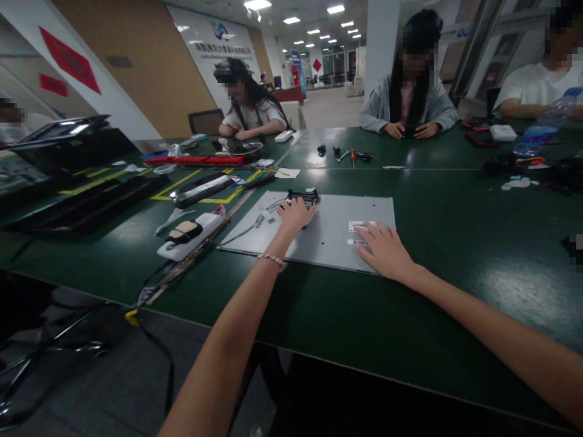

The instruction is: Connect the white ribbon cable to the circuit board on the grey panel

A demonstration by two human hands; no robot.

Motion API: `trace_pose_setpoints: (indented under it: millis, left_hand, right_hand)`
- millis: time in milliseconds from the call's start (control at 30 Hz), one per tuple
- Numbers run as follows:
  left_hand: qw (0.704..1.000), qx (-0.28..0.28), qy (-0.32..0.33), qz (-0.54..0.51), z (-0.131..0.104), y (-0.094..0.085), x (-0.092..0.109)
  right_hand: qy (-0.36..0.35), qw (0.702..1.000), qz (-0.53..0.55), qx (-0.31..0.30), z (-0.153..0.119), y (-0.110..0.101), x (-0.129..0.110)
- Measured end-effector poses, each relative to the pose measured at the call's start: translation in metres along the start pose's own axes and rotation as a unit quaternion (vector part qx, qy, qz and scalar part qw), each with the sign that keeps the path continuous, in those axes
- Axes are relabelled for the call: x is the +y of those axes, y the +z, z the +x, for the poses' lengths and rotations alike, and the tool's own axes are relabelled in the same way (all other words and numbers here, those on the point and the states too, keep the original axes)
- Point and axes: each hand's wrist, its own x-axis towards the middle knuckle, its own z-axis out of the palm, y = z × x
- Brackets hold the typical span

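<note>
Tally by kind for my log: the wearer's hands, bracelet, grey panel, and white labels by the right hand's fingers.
Hands: 2 (left hand, right hand)
Bracelet: 1
Panel: 1
White labels: 2, partly covered
Total: 6

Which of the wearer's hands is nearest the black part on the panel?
The left hand, with a bracelet at the wrist; the right hand is by the white labels.

head view | worn on head | faces forward, down | close over green table (455, 233)
</note>
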Motion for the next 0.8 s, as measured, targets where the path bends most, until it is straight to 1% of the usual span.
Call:
trace_pose_setpoints:
  millis: [67, 167, 200, 300, 367, 433, 500, 533, 600, 700, 733, 800]
  left_hand:
    - [0.999, 0.014, 0.029, -0.010, -0.006, -0.005, -0.015]
    - [0.997, 0.059, 0.050, 0.017, -0.012, -0.015, -0.048]
    - [0.996, 0.057, 0.049, 0.039, -0.013, -0.017, -0.061]
    - [0.995, 0.022, 0.036, 0.091, -0.013, -0.015, -0.096]
    - [0.994, 0.021, 0.023, 0.105, -0.010, -0.012, -0.113]
    - [0.993, 0.026, 0.014, 0.117, -0.006, -0.011, -0.124]
    - [0.993, 0.034, 0.005, 0.115, 0.000, -0.016, -0.129]
    - [0.993, 0.046, 0.000, 0.105, 0.004, -0.020, -0.129]
    - [0.993, 0.095, -0.013, 0.071, 0.013, -0.031, -0.125]
    - [0.983, 0.184, -0.021, 0.012, 0.032, -0.046, -0.108]
    - [0.978, 0.207, -0.011, -0.009, 0.039, -0.048, -0.099]
    - [0.970, 0.235, 0.035, -0.047, 0.055, -0.048, -0.080]
  right_hand:
    - [0.006, 1.000, -0.002, -0.011, 0.000, -0.002, -0.001]
    - [0.010, 1.000, -0.001, -0.027, 0.000, -0.005, -0.003]
    - [0.012, 0.999, -0.001, -0.030, 0.000, -0.005, -0.004]
    - [0.017, 0.999, -0.005, -0.034, 0.000, -0.006, -0.004]
    - [0.019, 0.999, -0.005, -0.036, 0.000, -0.005, -0.003]
    - [0.018, 0.999, -0.002, -0.038, 0.000, -0.004, -0.003]
    - [0.019, 0.999, 0.000, -0.038, 0.000, -0.004, -0.002]
    - [0.020, 0.999, 0.001, -0.038, 0.000, -0.005, -0.002]
    - [0.020, 0.999, 0.004, -0.039, 0.000, -0.006, -0.003]
    - [0.021, 0.999, 0.007, -0.039, 0.001, -0.008, -0.004]
    - [0.021, 0.999, 0.006, -0.038, 0.001, -0.008, -0.004]
    - [0.020, 0.999, 0.004, -0.036, 0.001, -0.008, -0.004]
